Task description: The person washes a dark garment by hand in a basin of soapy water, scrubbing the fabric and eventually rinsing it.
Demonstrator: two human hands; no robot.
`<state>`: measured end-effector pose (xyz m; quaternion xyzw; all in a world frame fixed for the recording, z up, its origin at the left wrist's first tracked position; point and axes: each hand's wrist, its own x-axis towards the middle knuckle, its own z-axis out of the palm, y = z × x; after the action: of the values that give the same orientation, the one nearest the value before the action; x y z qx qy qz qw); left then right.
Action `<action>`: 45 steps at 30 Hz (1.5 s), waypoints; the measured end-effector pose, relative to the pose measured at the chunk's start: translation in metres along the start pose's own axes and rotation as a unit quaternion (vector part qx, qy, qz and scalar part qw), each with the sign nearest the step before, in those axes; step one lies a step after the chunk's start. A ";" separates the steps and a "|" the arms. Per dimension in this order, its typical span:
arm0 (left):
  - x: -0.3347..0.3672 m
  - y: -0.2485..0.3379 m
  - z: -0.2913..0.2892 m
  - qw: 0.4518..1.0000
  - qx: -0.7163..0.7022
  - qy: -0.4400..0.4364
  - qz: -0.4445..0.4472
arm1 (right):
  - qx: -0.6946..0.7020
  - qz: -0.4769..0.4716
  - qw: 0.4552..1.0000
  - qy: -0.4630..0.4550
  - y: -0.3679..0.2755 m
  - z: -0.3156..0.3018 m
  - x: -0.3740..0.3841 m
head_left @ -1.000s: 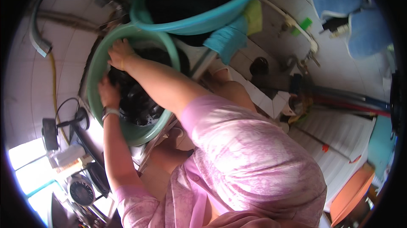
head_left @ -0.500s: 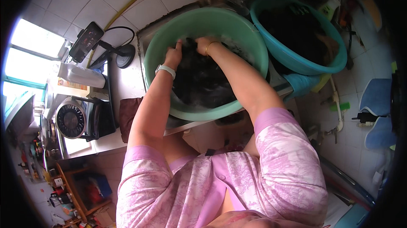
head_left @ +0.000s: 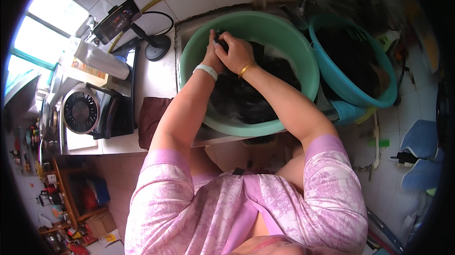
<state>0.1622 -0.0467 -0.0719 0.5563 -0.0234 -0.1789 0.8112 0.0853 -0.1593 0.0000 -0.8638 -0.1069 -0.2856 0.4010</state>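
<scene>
A large green basin point(head_left: 310, 77) holds black wet cloth point(head_left: 249, 101) with whitish suds along its side. My left hand point(head_left: 212, 57) and my right hand point(head_left: 238, 56) meet over the basin's far left part. Between them a bunched bit of the black cloth shows at the fingers. My right fingers are curled round it and press against my left hand, whose thumb side points up. Most of my left fingers are hidden. A pale band circles my left wrist, a gold bangle my right.
A blue basin point(head_left: 392, 91) of dark cloth stands at the right. On the left counter are a phone on a stand point(head_left: 118, 20), a white plastic jug point(head_left: 102, 60), a round-fronted appliance point(head_left: 81, 110) and a brown cloth point(head_left: 152, 120). A tap point(head_left: 296, 15) rises behind.
My hands have come together and lifted, drawing a bit of black cloth up between them. The whole view has shifted, so the basins appear farther right.
</scene>
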 end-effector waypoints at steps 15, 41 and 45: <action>-0.017 0.001 0.033 0.923 0.332 0.188 -0.046 | -0.227 0.161 0.956 -0.091 0.054 0.003 0.023; -0.015 0.022 0.039 0.976 -0.133 0.019 -0.170 | -0.041 0.051 0.997 0.030 0.024 0.003 0.014; -0.015 0.028 0.033 0.966 -0.220 -0.065 -0.122 | -0.015 -0.056 0.997 0.058 -0.015 -0.002 0.009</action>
<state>0.1479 -0.0623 -0.0314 0.3497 0.0320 -0.3124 0.8827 0.0855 -0.1515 0.0159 -0.8446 -0.1269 -0.3586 0.3768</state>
